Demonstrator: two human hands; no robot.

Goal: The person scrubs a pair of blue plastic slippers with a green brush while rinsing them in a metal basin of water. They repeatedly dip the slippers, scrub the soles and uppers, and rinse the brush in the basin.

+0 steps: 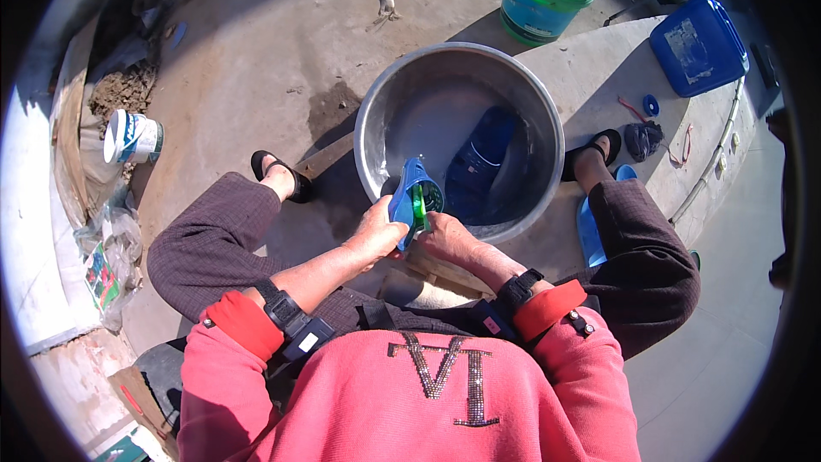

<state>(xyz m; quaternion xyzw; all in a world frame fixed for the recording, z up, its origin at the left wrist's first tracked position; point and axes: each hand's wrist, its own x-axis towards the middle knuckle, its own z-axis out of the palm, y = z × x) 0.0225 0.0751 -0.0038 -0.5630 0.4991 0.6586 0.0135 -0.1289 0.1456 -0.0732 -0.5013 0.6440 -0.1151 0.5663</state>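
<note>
My left hand grips a blue plastic slipper over the near rim of a metal basin. The slipper is tilted up on its side. In my right hand is a green brush, its head reaching inside the slipper's perforated strap; my fingers partly hide its handle. Another blue slipper, darker in the shade, lies in cloudy water on the right side of the basin.
Beyond the basin stands a green bucket, with a blue jerrycan to its right. A blue cap and a dark bundle lie on the ledge. A white pail lies tipped at left. My feet flank the basin.
</note>
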